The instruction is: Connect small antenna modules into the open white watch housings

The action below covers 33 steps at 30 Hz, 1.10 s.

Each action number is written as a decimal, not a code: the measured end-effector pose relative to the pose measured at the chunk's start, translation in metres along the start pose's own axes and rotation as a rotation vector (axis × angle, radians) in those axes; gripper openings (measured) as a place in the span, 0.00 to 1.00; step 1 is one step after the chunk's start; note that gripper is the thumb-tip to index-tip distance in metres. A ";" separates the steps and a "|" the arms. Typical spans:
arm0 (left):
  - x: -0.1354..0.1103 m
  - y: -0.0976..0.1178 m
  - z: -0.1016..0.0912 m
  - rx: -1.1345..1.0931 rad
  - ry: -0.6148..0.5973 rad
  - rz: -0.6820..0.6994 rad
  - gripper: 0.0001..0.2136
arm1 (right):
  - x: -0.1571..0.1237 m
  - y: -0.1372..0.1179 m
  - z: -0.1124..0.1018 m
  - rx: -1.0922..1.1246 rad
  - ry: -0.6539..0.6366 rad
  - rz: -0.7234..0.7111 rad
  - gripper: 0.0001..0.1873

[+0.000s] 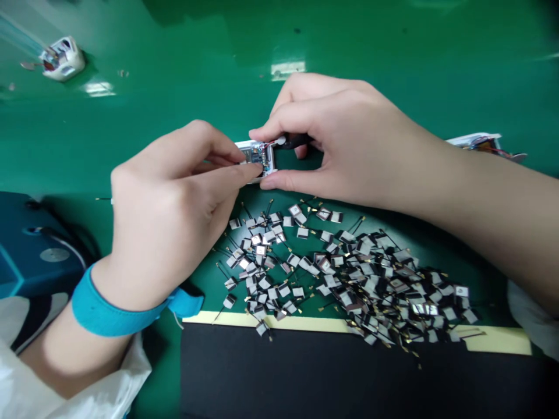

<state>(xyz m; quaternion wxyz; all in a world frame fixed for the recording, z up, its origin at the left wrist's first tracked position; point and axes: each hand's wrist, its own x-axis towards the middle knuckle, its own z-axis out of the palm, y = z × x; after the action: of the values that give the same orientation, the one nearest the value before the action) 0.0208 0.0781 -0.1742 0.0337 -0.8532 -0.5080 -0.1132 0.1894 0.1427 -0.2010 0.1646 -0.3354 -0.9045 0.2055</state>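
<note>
Between my hands is a small white-cased electronic device [267, 156] with its circuit board exposed. My right hand [332, 128] grips its right end by the edges, thumb below and index finger above. A thin wire runs from that end to a small round silvery disc [280, 141], beside a black piece [296, 141] partly hidden under the right fingers. My left hand [174, 186] is closed over the left end, thumb and forefinger pressed on the board. Its hold hides that end, and a blue band [117, 305] circles the wrist.
Many small square antenna-like parts with short black cables [371, 279] lie spread below the hands, some over a yellow strip [498, 340] edging a black mat [305, 378]. Another open white device [64, 58] sits far left, one more [480, 141] behind my right forearm. A blue box [39, 250] stands left.
</note>
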 end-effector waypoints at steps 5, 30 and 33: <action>0.005 0.001 0.003 -0.115 -0.006 -0.192 0.10 | -0.007 0.004 -0.010 0.113 0.025 -0.063 0.13; -0.002 -0.011 0.013 0.009 0.010 0.071 0.13 | -0.005 -0.027 0.004 0.125 0.453 -0.122 0.05; -0.002 -0.011 0.014 0.003 0.021 0.070 0.15 | -0.003 -0.031 0.006 0.064 0.438 -0.108 0.07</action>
<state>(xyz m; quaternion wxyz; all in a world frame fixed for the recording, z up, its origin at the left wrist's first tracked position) 0.0123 0.0839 -0.1888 0.0442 -0.8691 -0.4778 -0.1203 0.1726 0.1175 -0.1916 0.3784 -0.3179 -0.8567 0.1474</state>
